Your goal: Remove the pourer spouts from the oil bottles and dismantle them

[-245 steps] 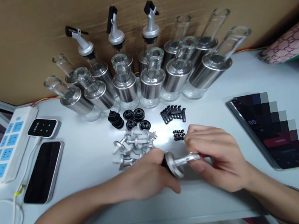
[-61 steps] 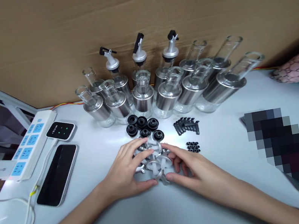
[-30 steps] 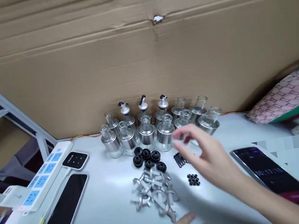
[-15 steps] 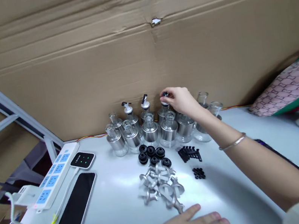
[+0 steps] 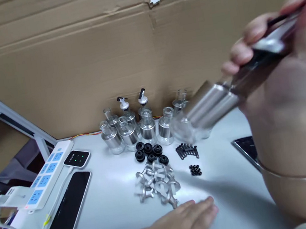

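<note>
My right hand (image 5: 276, 82) is raised close to the camera at the right, closed around the neck and pourer of a glass bottle with a steel sleeve (image 5: 213, 106), which is tilted and blurred. My left hand (image 5: 186, 224) lies flat and open on the white table (image 5: 111, 199), just in front of a heap of silver pourer spouts (image 5: 155, 184). Behind the heap are black rubber stoppers (image 5: 149, 152), a bunch of black clips (image 5: 187, 151) and small black rings (image 5: 195, 170). Several bottles (image 5: 132, 129) stand at the back; two carry pourers.
A cardboard wall (image 5: 73, 57) closes off the back. At the left lie a power strip (image 5: 45, 179), a small black device with green lights (image 5: 76, 158) and a dark phone (image 5: 70, 204). Another dark screen (image 5: 247, 149) lies at the right, partly behind my right arm.
My right hand took hold of the rightmost pourer-topped bottle in the back row and lifted it up towards the camera. My left hand has stayed flat on the table.
</note>
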`<act>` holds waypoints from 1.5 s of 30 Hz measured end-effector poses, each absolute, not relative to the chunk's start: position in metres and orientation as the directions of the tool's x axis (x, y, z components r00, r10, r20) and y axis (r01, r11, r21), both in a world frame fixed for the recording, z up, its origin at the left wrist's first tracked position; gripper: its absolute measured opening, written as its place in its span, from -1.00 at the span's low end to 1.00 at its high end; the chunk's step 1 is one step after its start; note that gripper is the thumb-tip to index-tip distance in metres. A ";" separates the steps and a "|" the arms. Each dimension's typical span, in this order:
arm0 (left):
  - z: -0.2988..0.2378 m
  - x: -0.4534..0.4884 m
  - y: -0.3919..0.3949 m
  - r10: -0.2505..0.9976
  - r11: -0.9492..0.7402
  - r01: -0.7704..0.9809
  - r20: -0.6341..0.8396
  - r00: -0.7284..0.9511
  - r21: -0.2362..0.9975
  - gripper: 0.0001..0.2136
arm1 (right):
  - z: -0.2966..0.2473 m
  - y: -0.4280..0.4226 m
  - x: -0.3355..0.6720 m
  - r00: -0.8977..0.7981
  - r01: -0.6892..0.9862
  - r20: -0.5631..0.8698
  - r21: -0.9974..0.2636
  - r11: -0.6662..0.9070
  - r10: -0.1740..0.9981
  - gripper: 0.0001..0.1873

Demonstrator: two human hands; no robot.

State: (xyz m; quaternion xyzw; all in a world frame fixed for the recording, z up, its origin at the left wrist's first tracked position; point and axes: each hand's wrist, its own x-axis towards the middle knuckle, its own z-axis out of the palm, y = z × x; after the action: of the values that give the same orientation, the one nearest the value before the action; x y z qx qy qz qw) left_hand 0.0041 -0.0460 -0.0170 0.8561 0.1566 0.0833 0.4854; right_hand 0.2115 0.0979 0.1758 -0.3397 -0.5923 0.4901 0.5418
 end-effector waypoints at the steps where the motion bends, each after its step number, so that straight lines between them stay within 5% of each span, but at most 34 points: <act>1: -0.013 0.004 -0.046 0.430 -0.326 0.190 -0.033 0.902 0.926 -0.11 | 0.170 0.091 0.205 -0.213 -0.172 0.262 -0.958 0.227 0.941 -0.63; 3: -0.003 0.006 -0.045 0.582 -0.014 0.102 -0.075 0.809 0.995 0.18 | 0.156 0.077 0.189 -0.294 -0.246 0.158 -0.966 0.085 0.943 -0.59; 5: 0.005 0.008 -0.045 0.636 0.209 -0.068 -0.083 0.767 0.976 0.28 | 0.141 0.067 0.172 -0.389 -0.307 0.060 -0.949 -0.068 0.919 -0.56; 10: 0.013 0.015 -0.043 0.626 0.525 -0.202 -0.214 0.750 0.827 0.09 | 0.114 0.058 0.148 -0.601 -0.399 -0.086 -0.829 -0.392 0.795 -0.46; 15: 0.015 0.019 -0.042 0.637 0.621 -0.145 -0.388 0.666 0.771 -0.07 | 0.102 0.060 0.145 -0.605 -0.353 -0.108 -0.852 -0.387 0.789 -0.41; 22: 0.016 0.010 -0.036 0.534 0.617 0.028 -0.445 0.718 0.786 -0.36 | 0.090 0.059 0.142 -0.602 -0.432 -0.095 -0.796 -0.423 0.793 -0.43; 28: -0.002 0.004 -0.030 0.272 0.787 -0.097 -0.201 0.941 0.609 -0.42 | 0.092 0.063 0.144 -0.621 -0.495 -0.233 -0.624 -0.605 0.749 -0.41; 33: -0.017 0.003 -0.021 0.091 0.835 -0.071 -0.010 0.996 0.546 -0.46 | 0.098 0.066 0.144 -0.569 -0.622 -0.192 -0.536 -0.571 0.800 -0.38; 37: -0.033 0.006 -0.018 -0.066 0.858 0.075 -0.036 0.997 0.507 -0.53 | 0.097 0.066 0.140 -0.533 -0.680 -0.122 -0.528 -0.510 0.837 -0.37; 42: -0.026 0.007 -0.016 -0.027 0.861 -0.024 0.093 0.995 0.507 -0.43 | 0.095 0.059 0.134 -0.333 -0.771 -0.009 -0.572 -0.278 0.943 -0.34; 45: -0.014 0.005 -0.016 0.014 0.864 -0.034 0.044 0.999 0.502 -0.42 | 0.094 0.056 0.132 -0.203 -0.777 0.005 -0.609 -0.158 0.979 -0.32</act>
State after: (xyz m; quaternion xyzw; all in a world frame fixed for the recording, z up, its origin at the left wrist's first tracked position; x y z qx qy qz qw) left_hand 0.0052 -0.0156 -0.0141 0.2604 -0.0195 0.0125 0.9652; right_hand 0.1323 0.0560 0.0939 -0.2010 -0.2509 0.7338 0.5984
